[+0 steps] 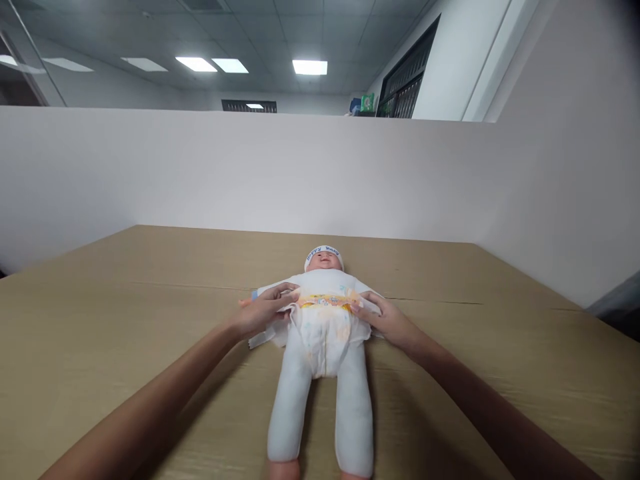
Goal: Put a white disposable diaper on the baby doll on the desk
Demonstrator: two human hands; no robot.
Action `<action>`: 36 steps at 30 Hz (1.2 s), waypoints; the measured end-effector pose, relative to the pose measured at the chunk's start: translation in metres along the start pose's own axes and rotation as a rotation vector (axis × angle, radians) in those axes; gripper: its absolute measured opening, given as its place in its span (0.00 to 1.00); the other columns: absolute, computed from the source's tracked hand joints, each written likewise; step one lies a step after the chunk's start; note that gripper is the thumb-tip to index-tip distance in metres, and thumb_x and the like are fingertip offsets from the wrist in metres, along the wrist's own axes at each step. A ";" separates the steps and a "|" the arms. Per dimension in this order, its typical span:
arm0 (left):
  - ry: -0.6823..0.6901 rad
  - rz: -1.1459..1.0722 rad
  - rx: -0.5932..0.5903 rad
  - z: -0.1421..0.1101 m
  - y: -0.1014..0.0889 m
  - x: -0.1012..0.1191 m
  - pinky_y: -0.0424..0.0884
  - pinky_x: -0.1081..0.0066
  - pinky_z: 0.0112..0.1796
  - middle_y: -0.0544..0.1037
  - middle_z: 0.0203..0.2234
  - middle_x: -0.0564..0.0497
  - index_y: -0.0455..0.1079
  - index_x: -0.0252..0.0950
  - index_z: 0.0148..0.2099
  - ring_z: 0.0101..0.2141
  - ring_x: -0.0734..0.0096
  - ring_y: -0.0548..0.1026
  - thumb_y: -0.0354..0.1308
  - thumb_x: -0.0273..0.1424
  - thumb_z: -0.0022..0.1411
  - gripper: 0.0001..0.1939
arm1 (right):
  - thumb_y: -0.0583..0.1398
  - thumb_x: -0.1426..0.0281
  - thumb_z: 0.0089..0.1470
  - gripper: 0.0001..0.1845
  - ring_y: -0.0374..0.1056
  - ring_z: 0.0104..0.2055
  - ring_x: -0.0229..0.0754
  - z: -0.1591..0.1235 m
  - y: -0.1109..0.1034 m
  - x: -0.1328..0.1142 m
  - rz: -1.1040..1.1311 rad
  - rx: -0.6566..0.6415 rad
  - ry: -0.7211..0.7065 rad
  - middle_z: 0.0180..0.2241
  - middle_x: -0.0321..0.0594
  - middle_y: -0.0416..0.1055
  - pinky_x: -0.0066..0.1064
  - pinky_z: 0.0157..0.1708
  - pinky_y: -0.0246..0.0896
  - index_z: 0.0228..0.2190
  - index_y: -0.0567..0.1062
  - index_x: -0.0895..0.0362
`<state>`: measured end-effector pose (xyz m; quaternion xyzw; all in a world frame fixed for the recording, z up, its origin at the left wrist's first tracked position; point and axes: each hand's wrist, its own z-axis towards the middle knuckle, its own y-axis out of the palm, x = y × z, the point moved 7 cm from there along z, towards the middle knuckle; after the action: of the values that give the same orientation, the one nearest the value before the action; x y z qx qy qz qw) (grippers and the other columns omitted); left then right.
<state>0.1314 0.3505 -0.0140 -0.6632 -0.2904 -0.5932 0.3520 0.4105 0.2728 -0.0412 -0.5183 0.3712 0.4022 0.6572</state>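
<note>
A baby doll (300, 407) in white clothes and a white headband with blue lettering lies on its back, its legs pointing toward me. Around its hips is a white diaper (327, 333) with a printed yellow and orange waistband, its front panel lying over the belly. My left hand (265, 310) grips the diaper's front edge at the left of the waist, thumb and fingers closed on it. At the opposite side, my right hand (387, 320) holds the other waist corner in the same way. An unfastened side flap (261, 339) sticks out below my left hand.
The doll lies on a wide brown table (150, 353) whose top has visible seams. A low white partition (300, 173) rises behind the table's far edge. A dark grey object (617, 307) stands beyond the right edge.
</note>
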 end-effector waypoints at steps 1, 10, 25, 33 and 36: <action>-0.021 0.014 0.013 -0.002 -0.006 0.001 0.71 0.67 0.41 0.79 0.39 0.50 0.74 0.39 0.55 0.39 0.64 0.76 0.69 0.56 0.60 0.31 | 0.62 0.37 0.57 0.34 0.78 0.37 0.47 -0.004 -0.006 0.003 -0.029 0.045 -0.012 0.41 0.43 0.83 0.36 0.36 0.74 0.46 0.77 0.54; 0.452 0.627 0.217 -0.021 0.042 0.083 0.69 0.55 0.56 0.80 0.52 0.46 0.74 0.41 0.52 0.54 0.53 0.74 0.55 0.47 0.74 0.17 | 0.61 0.46 0.61 0.22 0.68 0.31 0.49 -0.050 -0.034 0.027 -0.424 0.279 -0.068 0.24 0.37 0.72 0.38 0.36 0.60 0.38 0.76 0.51; 0.542 1.086 0.111 0.019 0.118 0.065 0.62 0.46 0.56 0.79 0.50 0.48 0.78 0.43 0.49 0.53 0.48 0.69 0.61 0.48 0.70 0.16 | 0.63 0.49 0.59 0.19 0.68 0.34 0.48 -0.046 -0.028 0.052 -0.538 0.240 0.042 0.31 0.40 0.73 0.33 0.31 0.51 0.32 0.71 0.51; 0.501 1.103 0.111 0.015 0.120 0.065 0.62 0.44 0.55 0.78 0.51 0.45 0.77 0.44 0.51 0.54 0.42 0.68 0.69 0.54 0.60 0.25 | 0.57 0.40 0.58 0.29 0.59 0.27 0.41 -0.045 -0.025 0.035 -0.243 0.014 0.053 0.22 0.32 0.61 0.32 0.30 0.53 0.22 0.65 0.51; 0.484 1.096 0.113 0.015 0.119 0.063 0.62 0.44 0.55 0.77 0.51 0.45 0.77 0.44 0.51 0.54 0.42 0.68 0.70 0.54 0.58 0.26 | 0.56 0.38 0.56 0.31 0.59 0.30 0.40 -0.040 -0.033 0.016 -0.133 -0.026 0.040 0.24 0.31 0.60 0.32 0.32 0.56 0.22 0.64 0.51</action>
<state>0.2436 0.2909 0.0334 -0.5426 0.1512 -0.4430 0.6974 0.4441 0.2311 -0.0507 -0.5583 0.3439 0.3520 0.6679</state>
